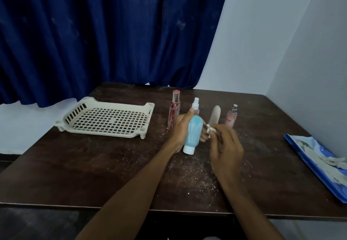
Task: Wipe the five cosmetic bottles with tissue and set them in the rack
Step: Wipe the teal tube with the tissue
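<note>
Light blue bottle with white cap, cream grid-patterned rack, dark brown table, navy curtain

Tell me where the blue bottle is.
Head view, near centre: the left hand grips the blue bottle over the table, in front of the clear spray bottle, the tissue in the right hand just to its right.

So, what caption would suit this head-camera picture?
Left hand holds the blue bottle while right hand pinches tissue, rack nearby.
</note>
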A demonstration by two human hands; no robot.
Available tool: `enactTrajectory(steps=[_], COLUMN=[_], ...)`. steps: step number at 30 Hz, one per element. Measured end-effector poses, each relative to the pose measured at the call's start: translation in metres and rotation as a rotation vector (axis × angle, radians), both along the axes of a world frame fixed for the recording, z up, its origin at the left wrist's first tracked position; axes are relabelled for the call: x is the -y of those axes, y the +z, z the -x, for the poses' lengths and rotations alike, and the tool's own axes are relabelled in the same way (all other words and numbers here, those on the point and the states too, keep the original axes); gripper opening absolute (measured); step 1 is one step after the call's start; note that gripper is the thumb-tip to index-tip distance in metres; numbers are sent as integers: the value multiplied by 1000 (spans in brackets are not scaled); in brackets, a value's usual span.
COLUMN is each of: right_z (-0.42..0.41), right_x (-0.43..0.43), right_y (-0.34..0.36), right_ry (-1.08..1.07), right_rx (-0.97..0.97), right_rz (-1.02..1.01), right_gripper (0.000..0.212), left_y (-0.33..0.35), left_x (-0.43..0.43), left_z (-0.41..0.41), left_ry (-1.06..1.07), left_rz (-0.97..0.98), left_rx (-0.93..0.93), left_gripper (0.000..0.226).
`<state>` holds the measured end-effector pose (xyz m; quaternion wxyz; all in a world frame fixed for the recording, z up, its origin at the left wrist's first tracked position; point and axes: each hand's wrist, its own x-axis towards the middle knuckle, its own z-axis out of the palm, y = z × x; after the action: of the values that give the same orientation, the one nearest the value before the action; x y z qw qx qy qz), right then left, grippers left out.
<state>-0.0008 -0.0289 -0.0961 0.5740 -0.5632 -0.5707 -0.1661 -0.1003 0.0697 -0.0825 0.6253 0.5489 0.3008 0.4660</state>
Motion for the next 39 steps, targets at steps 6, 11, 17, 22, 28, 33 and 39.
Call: enactTrajectory(steps=[6, 11, 17, 22, 28, 33, 39], right_z=[-8, -16, -21, -17, -15, -12, -11], right_x=[-28, -46, -37, -34, -39, -34, -37], right_y=[27, 13, 9, 7, 12, 7, 9], right_ry=[115, 123, 120, 116, 103, 91, 63], right_rx=[51, 122, 158, 155, 134, 169, 131], right_rz=[48, 99, 58, 31, 34, 59, 60], right_gripper=[16, 19, 19, 18, 19, 18, 18], left_y=[-7, -10, -5, -4, -8, -9, -8], left_x=[-10, -12, -8, -6, -9, -9, -8], left_z=[-5, -5, -5, -4, -7, -8, -9], left_ry=[19, 16, 93, 112, 125, 112, 91], left_rz=[30, 21, -10, -91, -136, -121, -118], left_rx=[74, 85, 26, 28, 13, 32, 32], left_gripper=[49, 55, 48, 44, 43, 53, 53])
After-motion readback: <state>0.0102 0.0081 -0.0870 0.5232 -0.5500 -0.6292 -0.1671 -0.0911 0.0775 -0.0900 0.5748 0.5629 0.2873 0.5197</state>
